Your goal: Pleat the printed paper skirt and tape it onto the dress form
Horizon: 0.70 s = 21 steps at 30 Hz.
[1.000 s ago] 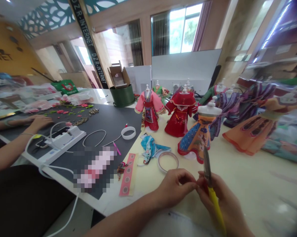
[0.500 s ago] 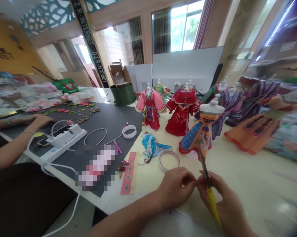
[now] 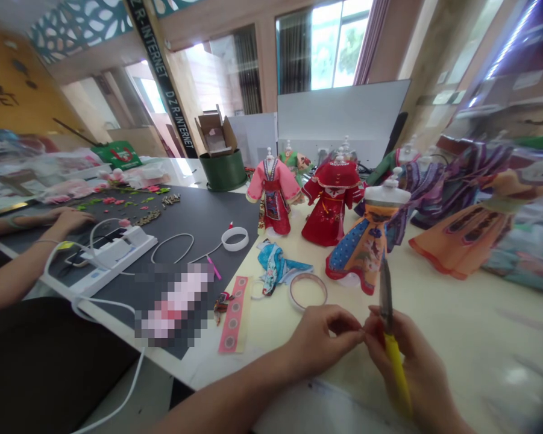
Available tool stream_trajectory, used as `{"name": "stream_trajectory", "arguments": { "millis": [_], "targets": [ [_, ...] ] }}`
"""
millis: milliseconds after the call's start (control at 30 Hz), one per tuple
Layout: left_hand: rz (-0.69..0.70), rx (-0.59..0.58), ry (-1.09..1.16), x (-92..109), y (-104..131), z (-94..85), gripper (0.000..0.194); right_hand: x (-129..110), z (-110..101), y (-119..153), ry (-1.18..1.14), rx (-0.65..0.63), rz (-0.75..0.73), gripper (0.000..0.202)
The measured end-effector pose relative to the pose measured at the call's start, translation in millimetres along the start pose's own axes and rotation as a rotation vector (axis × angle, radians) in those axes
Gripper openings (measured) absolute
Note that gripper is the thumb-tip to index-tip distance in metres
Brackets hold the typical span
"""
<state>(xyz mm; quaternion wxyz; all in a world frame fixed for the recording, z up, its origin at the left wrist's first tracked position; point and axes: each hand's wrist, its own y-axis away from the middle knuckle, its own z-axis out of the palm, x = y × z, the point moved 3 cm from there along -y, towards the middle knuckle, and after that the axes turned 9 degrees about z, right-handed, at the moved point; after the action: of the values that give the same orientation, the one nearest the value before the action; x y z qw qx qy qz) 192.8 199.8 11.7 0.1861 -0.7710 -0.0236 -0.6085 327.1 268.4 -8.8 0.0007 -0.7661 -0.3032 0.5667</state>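
My left hand (image 3: 314, 340) is closed in a pinch at the table's front, its fingertips meeting those of my right hand (image 3: 427, 380). Anything pinched between them is too small to make out. Yellow-handled scissors (image 3: 396, 364) lie in my right hand, blades pointing up and away from me. Just past the blades stands a small dress form in an orange, blue and red dress (image 3: 374, 241). Beyond my left hand are a tape roll (image 3: 295, 299) and a crumpled blue patterned cloth (image 3: 271, 265). A pink strip with grey circles (image 3: 232, 325) lies farther left.
Several dress forms in doll clothes, among them a pink robe (image 3: 271, 187) and a red gown (image 3: 329, 199), stand behind. On the dark mat are a white tape roll (image 3: 228, 246), a power strip (image 3: 117, 262) and cables. Another person's hand (image 3: 75, 220) rests at left.
The scissors have swung slightly to the right and their blades stand more upright. My two hands remain fingertip to fingertip. The whole view has shifted a little.
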Motion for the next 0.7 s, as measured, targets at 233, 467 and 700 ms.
{"name": "stream_trajectory", "arguments": {
  "millis": [233,467,700],
  "targets": [
    [-0.107,0.028,0.174,-5.6,1.0,1.3,0.013,-5.7,0.8,0.5,-0.016,0.054,0.050,0.026],
    [0.192,0.070,-0.189,5.5,4.4,0.8,0.011,-6.0,-0.2,1.5,0.027,0.045,-0.004,0.027],
    [0.205,0.012,-0.278,6.6,3.9,-0.5,0.011,-11.4,1.0,2.7,0.024,0.030,0.028,0.024]
  ]
}}
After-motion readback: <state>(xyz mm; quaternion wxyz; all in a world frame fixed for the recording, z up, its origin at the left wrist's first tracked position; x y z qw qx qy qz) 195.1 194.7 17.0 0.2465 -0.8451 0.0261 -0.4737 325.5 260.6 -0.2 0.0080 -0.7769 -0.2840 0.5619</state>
